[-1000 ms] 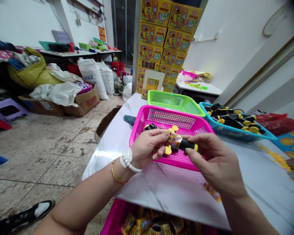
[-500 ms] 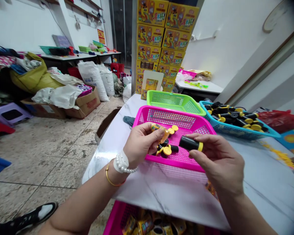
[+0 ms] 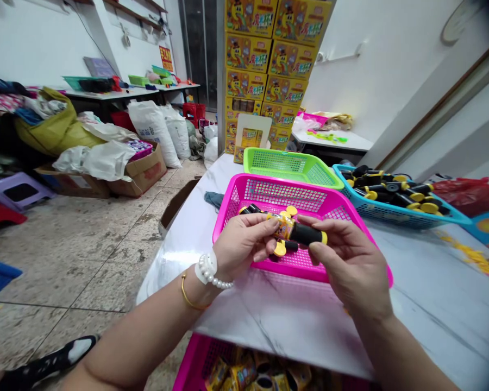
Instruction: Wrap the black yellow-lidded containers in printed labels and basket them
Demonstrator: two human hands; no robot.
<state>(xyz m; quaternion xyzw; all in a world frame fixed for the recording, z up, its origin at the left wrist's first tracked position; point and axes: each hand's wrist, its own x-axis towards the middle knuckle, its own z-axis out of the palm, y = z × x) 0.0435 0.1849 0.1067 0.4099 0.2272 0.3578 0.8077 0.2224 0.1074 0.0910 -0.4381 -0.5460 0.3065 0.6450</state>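
Over the pink basket (image 3: 297, 194), my left hand (image 3: 236, 240) pinches a clear wrapper sleeve (image 3: 284, 226) printed in yellow. My right hand (image 3: 352, 260) grips a small black tube (image 3: 305, 233) with a yellow cap by its capped end. The tube lies almost level, its far end meeting the sleeve's opening; how deep it sits inside I cannot tell. In the pink basket below are several black tubes with yellow caps (image 3: 280, 249), partly hidden by my hands. Under the table edge, another pink basket (image 3: 188, 365) holds several printed sleeves (image 3: 244, 374).
Behind stands a green basket (image 3: 321, 167), with stacked yellow printed boxes (image 3: 248, 52) beyond it. A blue basket (image 3: 375, 212) full of black tubes is at right, near yellow pieces (image 3: 468, 255) on the marble-look table (image 3: 236, 309). A grey cloth (image 3: 213, 199) lies at left.
My hands have come together, bringing the black tube left to the wrapper sleeve. Tube and sleeve were apart before and now meet end to end.
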